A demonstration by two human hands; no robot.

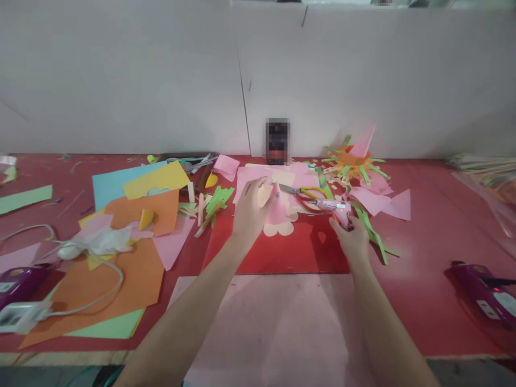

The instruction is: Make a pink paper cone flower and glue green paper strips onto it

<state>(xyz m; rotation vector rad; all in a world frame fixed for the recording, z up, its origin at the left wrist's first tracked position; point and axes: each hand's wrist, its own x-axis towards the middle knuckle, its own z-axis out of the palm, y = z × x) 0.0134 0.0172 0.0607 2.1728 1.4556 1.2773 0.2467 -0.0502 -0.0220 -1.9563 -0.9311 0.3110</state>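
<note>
Pink cone (277, 212): one, upright on one cream petalled cutout (278, 230), over the red sheet (278, 255).
Left hand (249, 209): fingers curled at that cone's left side; whether they grip it, I cannot tell.
Right hand (353, 237): wrapped around one pink glue gun (334, 206).
Scissors (298, 190): one pair, left of the gun.
Orange paper flower (353, 156): one, far right.
Purple boxes (486, 293): two, near left and near right.

The cone (277, 212) is between the left hand (250, 207) and the glue gun (332, 206); scissors (313, 192) lie behind. Paper sheets (137, 274) cover part of the table (423, 301) leftward; a phone (278, 142) stands before the wall (141, 80).
</note>
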